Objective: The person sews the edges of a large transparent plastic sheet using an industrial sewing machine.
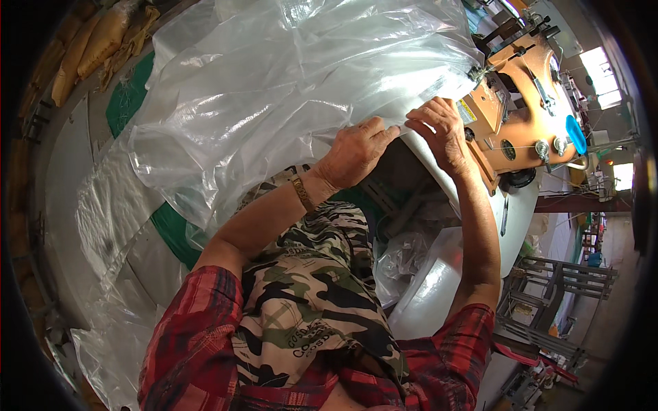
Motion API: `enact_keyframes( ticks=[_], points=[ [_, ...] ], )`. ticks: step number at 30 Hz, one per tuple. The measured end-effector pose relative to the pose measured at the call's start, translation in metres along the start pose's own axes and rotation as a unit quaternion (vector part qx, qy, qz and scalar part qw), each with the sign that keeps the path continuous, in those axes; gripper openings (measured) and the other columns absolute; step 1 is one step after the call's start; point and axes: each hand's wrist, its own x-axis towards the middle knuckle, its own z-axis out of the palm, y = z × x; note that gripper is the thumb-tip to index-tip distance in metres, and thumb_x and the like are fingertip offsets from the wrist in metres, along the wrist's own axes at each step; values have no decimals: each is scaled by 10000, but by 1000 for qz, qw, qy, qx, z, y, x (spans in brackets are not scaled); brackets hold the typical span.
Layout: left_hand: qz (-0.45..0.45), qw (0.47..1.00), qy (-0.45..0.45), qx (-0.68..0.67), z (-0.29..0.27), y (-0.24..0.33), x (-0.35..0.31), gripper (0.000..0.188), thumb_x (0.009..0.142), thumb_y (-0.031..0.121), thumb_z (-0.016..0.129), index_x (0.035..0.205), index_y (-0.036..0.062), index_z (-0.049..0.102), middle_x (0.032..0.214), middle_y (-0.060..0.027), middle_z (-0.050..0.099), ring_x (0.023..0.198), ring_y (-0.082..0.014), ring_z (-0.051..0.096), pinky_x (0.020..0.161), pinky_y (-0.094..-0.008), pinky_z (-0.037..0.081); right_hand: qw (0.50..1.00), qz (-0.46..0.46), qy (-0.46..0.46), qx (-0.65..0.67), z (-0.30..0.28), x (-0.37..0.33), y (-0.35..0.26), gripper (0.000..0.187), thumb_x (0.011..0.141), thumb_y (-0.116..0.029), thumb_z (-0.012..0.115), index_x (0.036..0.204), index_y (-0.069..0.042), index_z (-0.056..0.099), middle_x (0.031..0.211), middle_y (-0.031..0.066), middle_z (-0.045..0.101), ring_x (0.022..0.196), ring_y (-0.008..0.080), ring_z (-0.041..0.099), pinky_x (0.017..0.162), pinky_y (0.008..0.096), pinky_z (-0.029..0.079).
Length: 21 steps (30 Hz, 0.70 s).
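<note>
Plastic sheeting (pixel 274 89): clear to milky white, thin, glossy, broken into many creases and bright streaks of reflected light; loosely bunched in broad folds rather than lying flat.
Where it lies: spread across the upper middle of the view, beyond both hands, reaching rightward to the metal parts at the near end of the sewing machine (pixel 531 103); draped at its lower side toward the lap.
Left hand (pixel 355 152): closed to a pinch, with thumb and forefinger pressed together on the near edge of the sheeting; bent inward with the other fingers.
Right hand (pixel 441 133): partly curled, bent at the fingers, just beside the left fingertips and touching the same edge; cannot tell whether gripping it or only resting there.
Left wrist: circled by a gold-coloured band (pixel 302 194).
Sewing machine: orange-tan, with a blue disc (pixel 576 135) toward its right side.
Bench (pixel 517 222): pale, below the machine, bearing a slim dark tool (pixel 505 216).
Green cloth (pixel 130 92): left of the sheeting, partly covered by it.
Apron (pixel 308 301): camouflage-patterned, over a red plaid shirt (pixel 195 339).
</note>
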Motion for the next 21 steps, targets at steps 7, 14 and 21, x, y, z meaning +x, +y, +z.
enact_keyframes(
  ticks=[7,14,21],
  points=[
    [40,996,-75,6,-10,-7,9,324,849,27,633,1170,73,631,899,-85,552,731,-268,631,600,-366,511,997,-20,-1,-70,-6,2,24,187,764,-199,785,904,-110,698,796,13,616,819,216,572,844,362,406],
    [94,988,-126,-6,6,-15,17,254,823,32,631,1075,58,633,840,-81,538,670,-277,608,549,-380,492,986,-29,40,-161,-9,0,58,303,818,-268,739,1051,-109,627,843,31,550,855,232,555,888,386,379],
    [119,983,-143,-2,17,-15,21,214,796,46,628,1009,58,640,758,-81,534,591,-286,586,516,-384,480,939,66,272,-198,26,-22,57,296,738,-157,791,950,-65,606,1045,99,632,1004,315,595,919,445,459]
  ],
)
